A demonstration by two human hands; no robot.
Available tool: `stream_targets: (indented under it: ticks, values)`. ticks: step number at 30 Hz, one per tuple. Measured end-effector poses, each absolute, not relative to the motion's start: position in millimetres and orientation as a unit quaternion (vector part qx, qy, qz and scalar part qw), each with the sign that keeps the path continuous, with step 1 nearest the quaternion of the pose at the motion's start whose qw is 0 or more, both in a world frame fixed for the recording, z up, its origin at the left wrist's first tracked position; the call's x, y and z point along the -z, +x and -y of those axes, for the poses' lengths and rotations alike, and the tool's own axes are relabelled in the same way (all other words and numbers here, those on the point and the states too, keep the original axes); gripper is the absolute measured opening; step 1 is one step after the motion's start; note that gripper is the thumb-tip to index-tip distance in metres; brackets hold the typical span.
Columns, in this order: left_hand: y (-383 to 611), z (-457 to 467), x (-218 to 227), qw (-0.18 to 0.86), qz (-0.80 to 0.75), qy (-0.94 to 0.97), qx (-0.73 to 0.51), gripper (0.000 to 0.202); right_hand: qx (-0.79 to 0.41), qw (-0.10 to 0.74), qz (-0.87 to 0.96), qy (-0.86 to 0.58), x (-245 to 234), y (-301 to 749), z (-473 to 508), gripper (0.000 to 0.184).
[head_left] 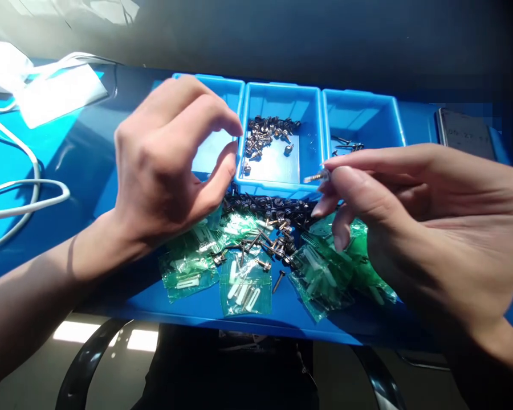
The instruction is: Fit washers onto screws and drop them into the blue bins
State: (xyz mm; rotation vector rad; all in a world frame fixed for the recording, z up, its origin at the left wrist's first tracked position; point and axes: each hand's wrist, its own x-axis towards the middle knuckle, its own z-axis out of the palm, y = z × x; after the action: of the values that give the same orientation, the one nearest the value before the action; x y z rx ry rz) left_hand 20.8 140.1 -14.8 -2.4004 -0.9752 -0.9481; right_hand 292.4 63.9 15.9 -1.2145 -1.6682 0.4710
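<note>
My right hand pinches a small metal screw between thumb and forefinger, its tip pointing left, in front of the middle and right bins. My left hand hovers before the left blue bin, thumb and forefinger curved with a gap between them and nothing visible there. Short washer-head screws lie in the middle blue bin. Dark longer screws are in the right blue bin, partly hidden by my right hand. A pile of mixed screws lies in front of the bins.
Green-tinted plastic packets with white plugs and screws surround the pile. One loose screw lies near the front. White cables and a white paper are at left; a phone-like device is at right on the blue table.
</note>
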Motion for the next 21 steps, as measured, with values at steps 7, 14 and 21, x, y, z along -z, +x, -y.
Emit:
stream_targets:
  ticks: [7,14,21]
  values:
    - [32.9,-123.2,4.9,0.123,0.338,-0.866,0.347,0.022,-0.062,0.377,0.837,-0.391,-11.8,307.8,-66.4,0.028]
    - [33.8,-123.2,5.2,0.127,0.338,-0.860,0.360,0.023,0.087,0.187,0.948,-0.244,2.7,315.1,-74.5,0.024]
    - [32.3,-125.5,9.2,0.152,0.345,-0.854,0.359,0.018,0.073,0.194,0.948,-0.241,-1.6,310.8,-74.4,0.018]
